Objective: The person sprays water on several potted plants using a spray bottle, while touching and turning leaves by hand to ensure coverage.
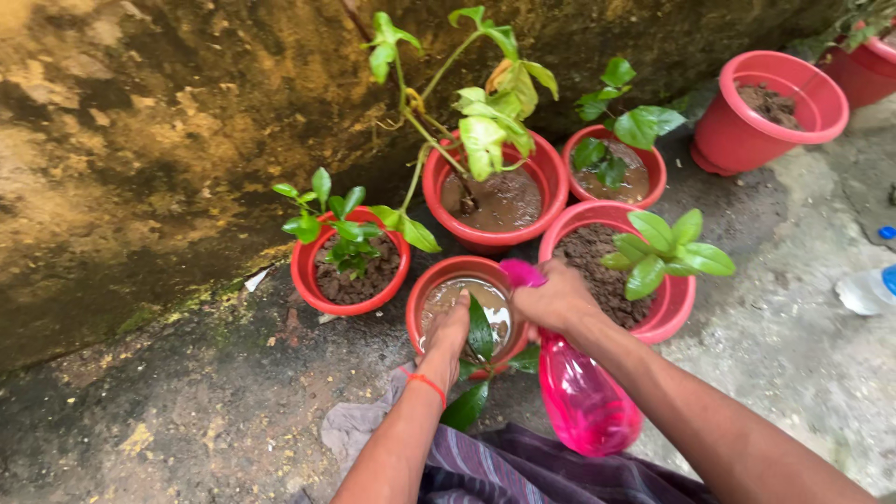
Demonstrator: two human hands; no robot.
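Observation:
My left hand [448, 334] rests on the near rim of a small red pot [417, 301] filled with muddy water, fingers against a dark green leaf [480, 329] of its plant. A red thread circles that wrist. My right hand [557, 299] grips the neck of a pink plastic bottle [586, 399], which is tipped with its pink top [521, 273] over the pot's far rim. The bottle's body points back toward me, beneath my forearm.
Several red pots with green plants stand against a stained, mossy wall [140, 140]: one at the left [308, 280], a tall plant's pot [541, 168], one at the right [677, 303], a tilted one [737, 140]. A clear bottle [863, 289] lies at the right edge on concrete.

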